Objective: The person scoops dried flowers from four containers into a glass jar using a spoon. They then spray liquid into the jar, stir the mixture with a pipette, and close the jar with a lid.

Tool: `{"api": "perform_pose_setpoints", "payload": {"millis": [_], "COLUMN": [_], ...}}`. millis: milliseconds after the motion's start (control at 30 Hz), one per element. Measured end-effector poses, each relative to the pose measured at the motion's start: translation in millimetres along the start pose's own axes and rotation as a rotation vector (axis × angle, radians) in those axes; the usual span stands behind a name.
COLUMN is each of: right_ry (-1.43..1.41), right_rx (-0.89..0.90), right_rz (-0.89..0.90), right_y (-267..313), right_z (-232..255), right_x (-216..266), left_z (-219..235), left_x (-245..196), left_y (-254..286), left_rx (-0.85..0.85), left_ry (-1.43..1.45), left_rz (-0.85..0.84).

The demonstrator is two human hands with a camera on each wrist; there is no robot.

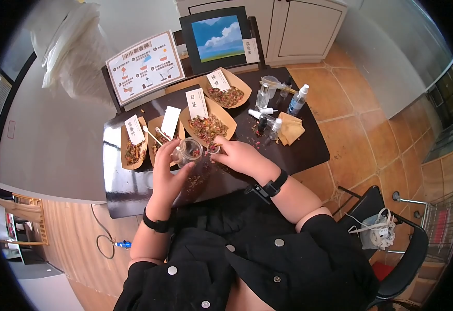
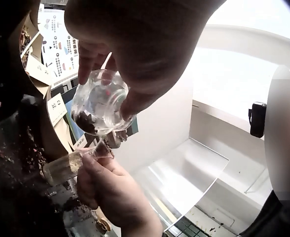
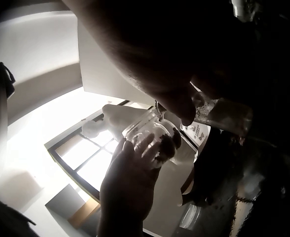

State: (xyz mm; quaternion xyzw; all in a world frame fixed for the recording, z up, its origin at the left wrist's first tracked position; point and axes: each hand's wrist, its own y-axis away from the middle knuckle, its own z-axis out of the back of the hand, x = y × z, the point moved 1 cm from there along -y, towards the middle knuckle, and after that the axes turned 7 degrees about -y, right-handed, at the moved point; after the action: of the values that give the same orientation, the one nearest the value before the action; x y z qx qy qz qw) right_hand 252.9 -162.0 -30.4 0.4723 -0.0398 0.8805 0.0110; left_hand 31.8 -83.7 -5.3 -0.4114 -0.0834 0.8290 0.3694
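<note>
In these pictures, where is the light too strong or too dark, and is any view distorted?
Head view: curved wide-lens distortion, black corners, glare on the left of the table; left wrist view: upper right washed out, left edge very dark; right wrist view: window overexposed, left hand in shadow.

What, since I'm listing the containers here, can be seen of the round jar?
The round jar is see-through and colourless, glass or clear plastic, with a wide, open mouth. It is tilted, and dark bits lie gathered against one side. The left hand grips it with curled fingers, above the table. Close by is a narrower clear vessel in the right hand; whether the two touch is unclear.
</note>
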Motion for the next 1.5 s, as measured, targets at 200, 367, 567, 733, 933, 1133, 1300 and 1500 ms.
{"api": "perform_pose_setpoints", "payload": {"millis": [200, 367, 567, 733, 933, 1133, 1300, 1500], "right_ry": [0.000, 0.026, -0.102, -0.107, -0.142, -0.258, -0.296, -0.334], "right_rx": [0.013, 0.026, 0.063, 0.045, 0.115, 0.182, 0.259, 0.404], "right_rz": [-0.078, -0.166, -0.187, -0.111, -0.094, -0.063, -0.081, -0.137], "right_y": [5, 9, 6, 6, 3, -1, -8, -21], "right_z": [14, 20, 19, 19, 27, 35, 42, 45], "right_x": [-4, 4, -3, -10, -13, -17, -24, -34], "left_z": [-15, -34, -43, -35, -32, -29, -30, -29], "left_x": [24, 38, 41, 31, 27, 24, 22, 24], "left_y": [12, 12, 6, 1, -1, -2, -2, -4], "left_rx": [0.114, 0.259, 0.332, 0.338, 0.357, 0.382, 0.467, 0.510], "left_ry": [0.241, 0.454, 0.387, 0.232, 0.169, 0.170, 0.222, 0.211], "left_rz": [0.102, 0.171, 0.075, -0.073, -0.123, -0.142, -0.107, -0.083]}}
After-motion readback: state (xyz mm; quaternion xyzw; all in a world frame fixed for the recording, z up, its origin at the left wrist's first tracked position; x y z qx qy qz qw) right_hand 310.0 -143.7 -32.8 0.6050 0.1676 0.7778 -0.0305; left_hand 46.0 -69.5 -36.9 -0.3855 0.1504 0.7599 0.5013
